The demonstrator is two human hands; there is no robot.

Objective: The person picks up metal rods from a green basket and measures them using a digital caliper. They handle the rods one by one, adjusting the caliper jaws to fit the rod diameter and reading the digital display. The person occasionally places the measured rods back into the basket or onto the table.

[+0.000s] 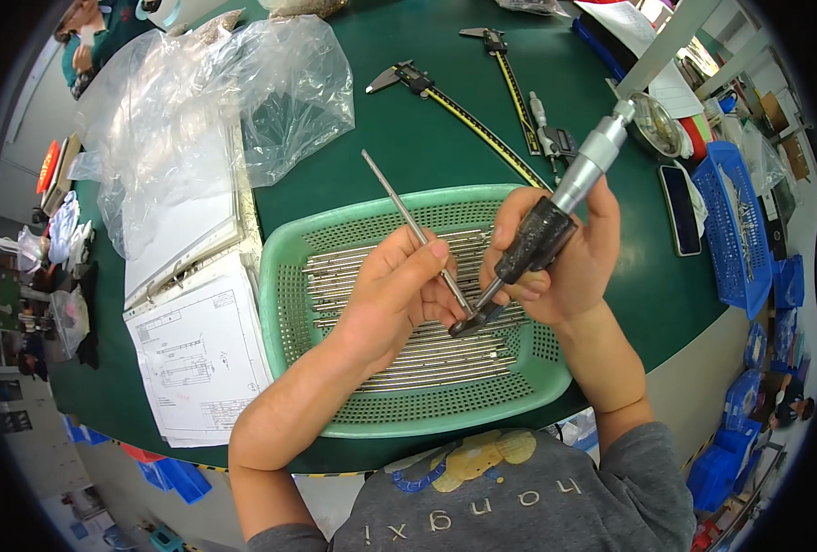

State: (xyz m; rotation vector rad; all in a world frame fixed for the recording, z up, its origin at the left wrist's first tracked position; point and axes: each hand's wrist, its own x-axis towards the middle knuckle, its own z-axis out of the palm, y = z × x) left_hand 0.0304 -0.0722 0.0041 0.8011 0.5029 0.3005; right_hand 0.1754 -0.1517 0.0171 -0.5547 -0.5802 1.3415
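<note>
My left hand [394, 290] is closed around a thin metal rod [393, 191], which slants from upper left down toward the micrometer's jaw. In my right hand [585, 258] is a micrometer [537, 241] with a black frame and a silver barrel pointing up and right. The rod's lower end lies at the micrometer's measuring gap; whether the faces touch it I cannot tell. Both hands are above a green perforated plastic basket [284, 345], where many similar metal rods [445, 368] lie side by side.
Two calipers [477, 124] and a second micrometer [546, 129] lie behind the basket. An open binder with a drawing sheet [192, 359] and clear plastic bags [289, 92] are on the left. A phone [681, 210] and a blue basket [735, 230] stand right. Another person [100, 46] sits far left.
</note>
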